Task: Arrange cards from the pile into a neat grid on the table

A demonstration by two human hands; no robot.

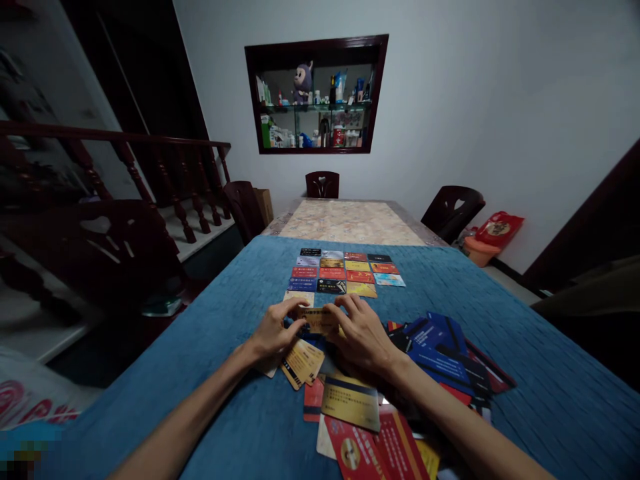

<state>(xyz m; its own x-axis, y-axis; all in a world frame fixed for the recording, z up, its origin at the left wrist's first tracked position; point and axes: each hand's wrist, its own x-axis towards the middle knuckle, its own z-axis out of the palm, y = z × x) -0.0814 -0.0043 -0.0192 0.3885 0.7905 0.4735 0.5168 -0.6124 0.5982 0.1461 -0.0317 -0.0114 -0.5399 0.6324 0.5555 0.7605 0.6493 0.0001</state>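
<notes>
A gold VIP card [319, 323] is held by its two ends between my hands, tilted up toward me. My left hand [274, 328] pinches its left end with thumb and fingers. At the other end, my right hand [361, 333] is curled over the card's edge, its thumb mostly hidden. Beyond them, several cards [332, 273] lie face up in rows and columns; a pale card at the near left [299, 297] is partly covered by my left fingers. Under and near my hands lie loose gold cards [301, 363].
A messy pile of blue, red and dark cards [440, 353] spreads under and beyond my right forearm. More red and gold cards [350, 403] lie close to me. A blue cloth [220, 373] covers the near table. Chairs [453, 210] stand around it, and a railing [165, 143] runs at left.
</notes>
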